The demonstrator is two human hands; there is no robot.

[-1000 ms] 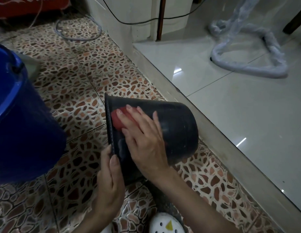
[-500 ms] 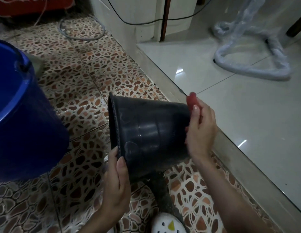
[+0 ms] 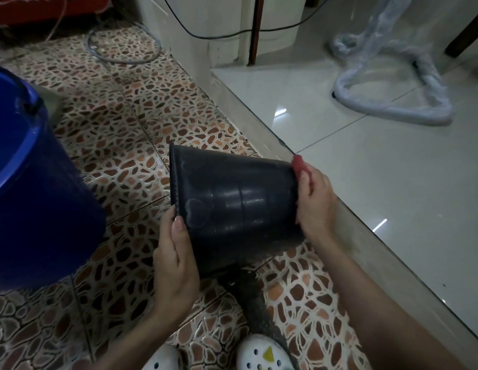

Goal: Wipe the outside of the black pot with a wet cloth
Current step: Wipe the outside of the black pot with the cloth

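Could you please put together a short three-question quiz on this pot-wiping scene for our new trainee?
1. True or false: the black pot stands upright on the floor.
2. Which hand presses the red cloth against the pot's base: A) left hand, B) right hand?
3. Fill in: the large container left of the pot is a ____ bucket.

Key: 1 false, it is tipped on its side, held at the rim; 2 B; 3 blue.

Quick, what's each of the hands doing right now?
Left hand: grips the black pot at its rim.
Right hand: presses the red cloth against the pot's base.
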